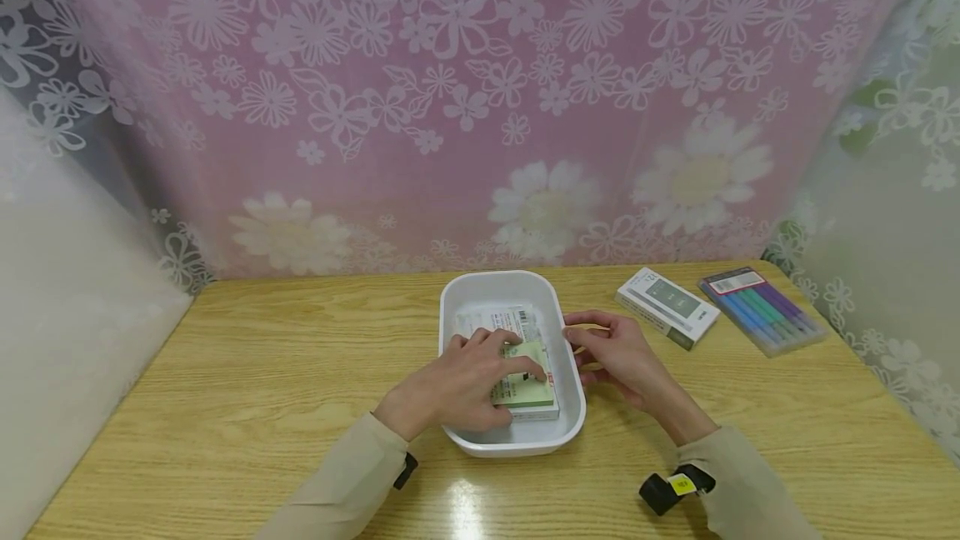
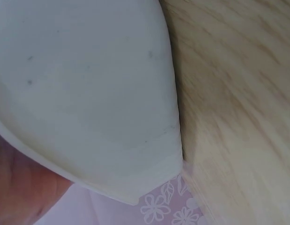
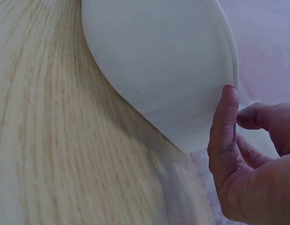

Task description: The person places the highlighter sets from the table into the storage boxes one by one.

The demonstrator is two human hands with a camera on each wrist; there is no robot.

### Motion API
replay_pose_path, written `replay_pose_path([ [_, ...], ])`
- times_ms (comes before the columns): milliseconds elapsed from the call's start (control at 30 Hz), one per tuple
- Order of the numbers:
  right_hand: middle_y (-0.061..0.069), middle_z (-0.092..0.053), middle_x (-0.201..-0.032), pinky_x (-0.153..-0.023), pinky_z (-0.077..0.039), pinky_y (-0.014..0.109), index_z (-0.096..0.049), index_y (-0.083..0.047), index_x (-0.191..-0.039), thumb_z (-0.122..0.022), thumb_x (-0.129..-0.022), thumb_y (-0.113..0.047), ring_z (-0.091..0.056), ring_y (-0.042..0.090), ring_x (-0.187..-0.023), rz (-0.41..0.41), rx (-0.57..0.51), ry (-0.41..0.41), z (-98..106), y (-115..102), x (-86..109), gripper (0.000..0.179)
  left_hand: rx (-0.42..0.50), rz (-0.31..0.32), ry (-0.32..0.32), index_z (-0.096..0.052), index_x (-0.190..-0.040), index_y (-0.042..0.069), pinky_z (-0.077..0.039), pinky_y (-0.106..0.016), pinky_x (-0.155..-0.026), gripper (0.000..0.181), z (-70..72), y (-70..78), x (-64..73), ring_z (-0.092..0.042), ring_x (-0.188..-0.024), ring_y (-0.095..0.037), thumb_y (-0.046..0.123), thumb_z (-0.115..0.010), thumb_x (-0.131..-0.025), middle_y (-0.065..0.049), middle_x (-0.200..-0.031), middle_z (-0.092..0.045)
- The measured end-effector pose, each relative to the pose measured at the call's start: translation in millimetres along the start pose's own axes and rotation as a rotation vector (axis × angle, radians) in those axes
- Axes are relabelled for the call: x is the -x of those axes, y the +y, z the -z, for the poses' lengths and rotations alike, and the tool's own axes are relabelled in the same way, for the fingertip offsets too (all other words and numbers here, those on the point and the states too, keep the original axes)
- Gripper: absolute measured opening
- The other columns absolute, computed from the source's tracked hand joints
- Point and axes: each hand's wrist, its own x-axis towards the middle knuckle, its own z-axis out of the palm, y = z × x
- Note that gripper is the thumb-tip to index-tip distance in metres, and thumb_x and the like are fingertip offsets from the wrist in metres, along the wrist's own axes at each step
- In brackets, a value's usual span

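Observation:
A white plastic tray with rounded corners stands on the wooden table. Inside it, a light-green notepad lies on top of a white-edged flat item. My left hand reaches over the tray's left rim, its bent fingers and thumb spread across the notepad and gripping it, covering part of it. Behind these lies a clear-wrapped packet with printed text and a barcode. At the tray's right side, my right hand pinches the rim, as the right wrist view shows, with one finger along the outer wall.
A white box with a dark printed panel lies right of the tray. Beside it is a clear case of blue, green and purple pens, close to the table's right edge. A pink flowered curtain hangs behind the table.

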Motion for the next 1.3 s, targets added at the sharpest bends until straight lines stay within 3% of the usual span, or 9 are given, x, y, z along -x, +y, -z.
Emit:
replay_pose_path([
  [200,-0.001,-0.076,-0.09,-0.058,-0.058,0.025,-0.053,-0.001,-0.142,-0.064,-0.101,-0.025,-0.07,0.012,-0.072,0.0,-0.007,-0.002,0.3,1.0,0.0,0.048,0.052,-0.013,0.029,-0.058,-0.138,0.043,-0.044,-0.053,-0.103,0.056,0.3,-2.4,4.1,-0.046,-0.142,-0.028,0.035,-0.07,-0.084,-0.004,-0.158,-0.043],
  [333,-0.001,-0.076,-0.089,-0.058,-0.058,0.026,-0.053,-0.001,-0.141,-0.065,-0.1,-0.025,-0.069,0.012,-0.072,-0.004,-0.01,0.002,-0.2,1.5,-0.1,0.048,0.113,0.009,0.146,-0.06,-0.139,0.034,-0.042,-0.054,-0.108,0.051,2.8,-5.0,8.7,-0.046,-0.143,-0.025,0.036,-0.068,-0.088,-0.002,-0.156,-0.046],
  [533,-0.001,-0.075,-0.089,-0.058,-0.058,0.026,-0.054,-0.002,-0.141,-0.065,-0.1,-0.025,-0.068,0.012,-0.071,-0.015,-0.009,0.012,-1.0,1.5,-0.5,0.048,0.182,0.142,0.366,-0.057,-0.146,0.023,-0.046,-0.055,-0.103,0.055,5.0,-10.6,16.4,-0.052,-0.136,-0.029,0.026,-0.067,-0.092,-0.003,-0.15,-0.053],
  [667,-0.001,-0.076,-0.091,-0.058,-0.059,0.027,-0.054,-0.002,-0.141,-0.065,-0.1,-0.026,-0.069,0.013,-0.072,-0.013,-0.003,0.015,-1.1,0.9,-0.9,0.049,0.275,0.261,0.438,-0.053,-0.15,0.016,-0.048,-0.054,-0.104,0.061,4.7,-17.0,22.6,-0.05,-0.137,-0.033,0.016,-0.067,-0.091,-0.007,-0.152,-0.051],
  [733,0.0,-0.076,-0.092,-0.058,-0.059,0.026,-0.054,-0.002,-0.141,-0.065,-0.1,-0.026,-0.069,0.013,-0.072,-0.011,-0.003,0.012,-1.1,0.8,-1.2,0.049,0.381,0.32,0.447,-0.052,-0.151,0.013,-0.047,-0.054,-0.105,0.063,4.3,-20.1,25.8,-0.047,-0.139,-0.034,0.012,-0.067,-0.089,-0.009,-0.153,-0.049],
  [800,0.0,-0.076,-0.092,-0.058,-0.059,0.027,-0.054,-0.002,-0.141,-0.065,-0.1,-0.025,-0.069,0.013,-0.072,-0.011,-0.004,0.009,-1.2,1.0,-1.4,0.049,0.502,0.38,0.432,-0.05,-0.152,0.013,-0.051,-0.05,-0.099,0.066,4.5,-23.0,29.4,-0.048,-0.136,-0.035,0.01,-0.067,-0.088,-0.013,-0.154,-0.046],
  [1000,-0.001,-0.076,-0.091,-0.057,-0.058,0.026,-0.054,-0.003,-0.141,-0.066,-0.1,-0.025,-0.069,0.013,-0.072,-0.017,-0.005,0.016,-0.9,1.2,-1.4,0.049,0.961,0.53,0.357,-0.042,-0.156,0.012,-0.058,-0.042,-0.089,0.072,5.6,-30.7,38.2,-0.052,-0.135,-0.037,0.004,-0.062,-0.088,-0.016,-0.154,-0.044],
  [1133,-0.001,-0.076,-0.091,-0.058,-0.058,0.027,-0.054,-0.003,-0.141,-0.066,-0.1,-0.025,-0.069,0.013,-0.072,-0.02,-0.005,0.015,-0.9,0.9,-1.8,0.049,1.24,0.578,0.339,-0.038,-0.158,0.01,-0.059,-0.036,-0.084,0.078,4.2,-37.7,40.6,-0.06,-0.125,-0.032,-0.005,-0.058,-0.084,-0.02,-0.149,-0.048],
  [1300,-0.001,-0.076,-0.091,-0.058,-0.058,0.027,-0.054,-0.003,-0.141,-0.066,-0.099,-0.026,-0.069,0.013,-0.072,-0.02,-0.001,0.017,-1.4,0.2,-2.5,0.049,1.425,0.583,0.3,-0.038,-0.157,0.01,-0.057,-0.032,-0.075,0.076,2.1,-47.5,44.5,-0.064,-0.104,-0.022,-0.005,-0.06,-0.086,-0.024,-0.142,-0.05],
])
